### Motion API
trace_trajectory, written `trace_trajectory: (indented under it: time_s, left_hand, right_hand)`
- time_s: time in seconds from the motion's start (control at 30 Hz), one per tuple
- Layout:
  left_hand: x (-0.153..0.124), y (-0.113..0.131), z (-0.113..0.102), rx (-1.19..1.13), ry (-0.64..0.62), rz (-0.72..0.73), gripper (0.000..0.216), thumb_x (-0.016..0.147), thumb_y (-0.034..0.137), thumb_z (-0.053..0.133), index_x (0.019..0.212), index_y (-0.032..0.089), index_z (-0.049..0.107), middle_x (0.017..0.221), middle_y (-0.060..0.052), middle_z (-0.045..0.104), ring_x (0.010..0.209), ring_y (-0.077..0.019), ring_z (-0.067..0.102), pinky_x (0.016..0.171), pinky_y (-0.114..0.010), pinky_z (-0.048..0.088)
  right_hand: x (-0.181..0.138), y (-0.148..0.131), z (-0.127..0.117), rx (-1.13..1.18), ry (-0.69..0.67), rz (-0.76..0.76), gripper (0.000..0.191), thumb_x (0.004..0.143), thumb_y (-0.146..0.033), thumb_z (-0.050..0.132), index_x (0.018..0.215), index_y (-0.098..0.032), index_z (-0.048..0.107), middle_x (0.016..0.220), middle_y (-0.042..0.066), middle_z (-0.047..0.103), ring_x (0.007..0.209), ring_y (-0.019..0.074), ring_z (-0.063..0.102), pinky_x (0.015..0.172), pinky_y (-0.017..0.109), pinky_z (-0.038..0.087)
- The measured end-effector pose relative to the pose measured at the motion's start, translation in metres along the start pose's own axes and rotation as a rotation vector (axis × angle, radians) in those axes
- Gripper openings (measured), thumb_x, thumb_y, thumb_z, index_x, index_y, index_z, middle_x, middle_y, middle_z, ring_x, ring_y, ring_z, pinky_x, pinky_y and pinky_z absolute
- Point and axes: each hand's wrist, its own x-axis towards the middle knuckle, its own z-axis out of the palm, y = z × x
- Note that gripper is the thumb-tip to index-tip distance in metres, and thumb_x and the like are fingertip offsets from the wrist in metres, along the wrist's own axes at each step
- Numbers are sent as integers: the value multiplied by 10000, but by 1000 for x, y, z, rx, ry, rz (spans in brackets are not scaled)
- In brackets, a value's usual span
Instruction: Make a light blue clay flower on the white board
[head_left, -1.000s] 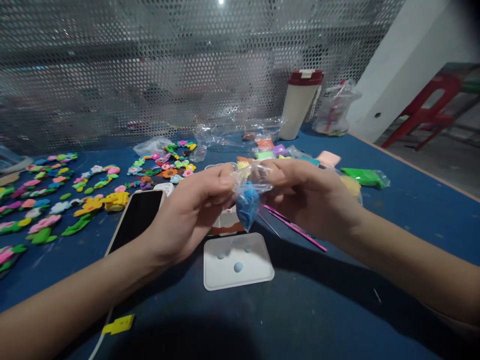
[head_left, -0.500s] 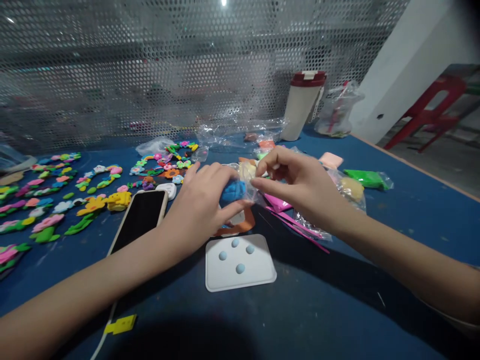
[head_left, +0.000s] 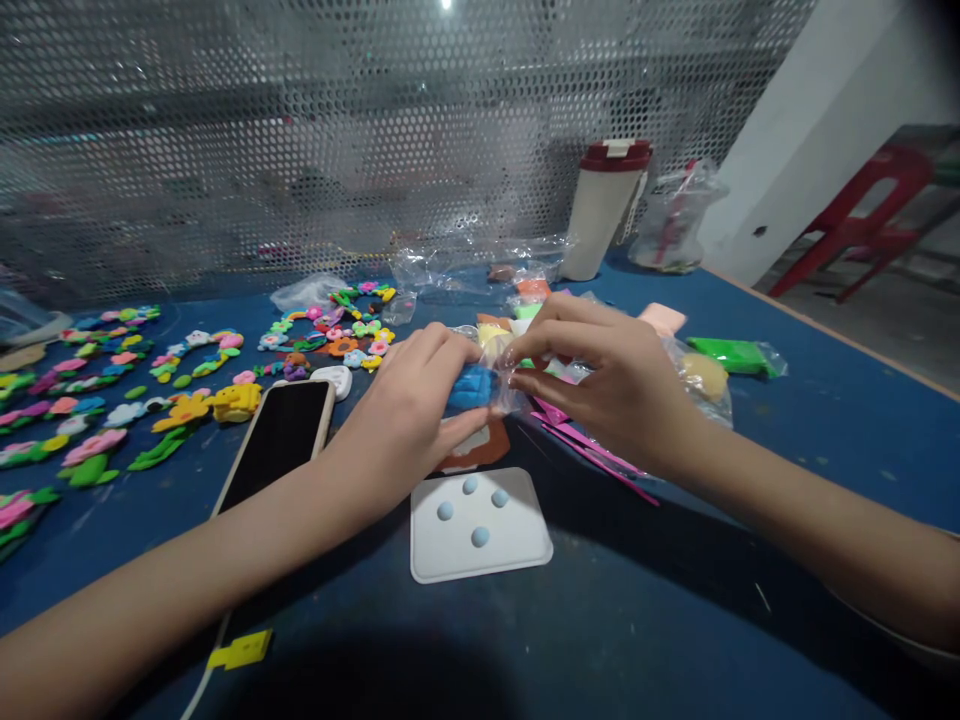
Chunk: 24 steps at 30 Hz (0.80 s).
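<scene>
head view:
- my left hand [head_left: 401, 415] is gripping blue clay [head_left: 471, 387] through a clear plastic bag [head_left: 504, 395]
- my right hand [head_left: 611, 385] is pinching that bag closed
- both are holding it just above a white tray [head_left: 450, 560] with pale blue clay balls [head_left: 480, 536]

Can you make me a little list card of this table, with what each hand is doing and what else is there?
Left hand: fingers pressing on the blue clay
Right hand: pinching the clear plastic bag around that clay
Just below the hands: white tray with four small blue clay balls
Left of the hands: phone, clay flowers
Right of the hands: green clay packet
Table: blue
</scene>
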Motion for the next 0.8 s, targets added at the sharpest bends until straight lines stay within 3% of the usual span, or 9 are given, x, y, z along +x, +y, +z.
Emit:
trace_trajectory:
  time_s: [0.47,0.57,0.7,0.8]
  left_hand:
    - [0,0,-1,14,13,19,171,830,203,628,937,165,501,919,-33,529,874,-191,510,722,-282,387]
    - [2,-3,-1,31,28,0,178,829,216,632,937,157,503,903,-38,532,870,-195,514,729,-287,392]
    - [4,-8,1,26,39,-24,196,818,223,647,925,156,497,904,-37,540,861,-193,523,738,-289,402]
    - [4,-9,3,19,55,-14,210,809,225,660,926,150,503,905,-33,542,859,-185,528,745,-279,408]
  right_hand:
    - [0,3,5,42,-33,-51,172,820,-55,514,717,-190,488,744,27,493,697,158,459,622,295,370]
    - [2,5,2,218,-16,145,148,849,-115,533,730,-192,491,725,5,478,665,142,425,595,287,326]
    - [4,11,0,672,-17,507,178,867,-297,574,737,-180,546,672,-24,424,595,112,360,547,279,270]
    - [4,13,0,940,2,695,156,828,-284,617,725,-168,603,678,-22,433,604,103,374,561,267,299]
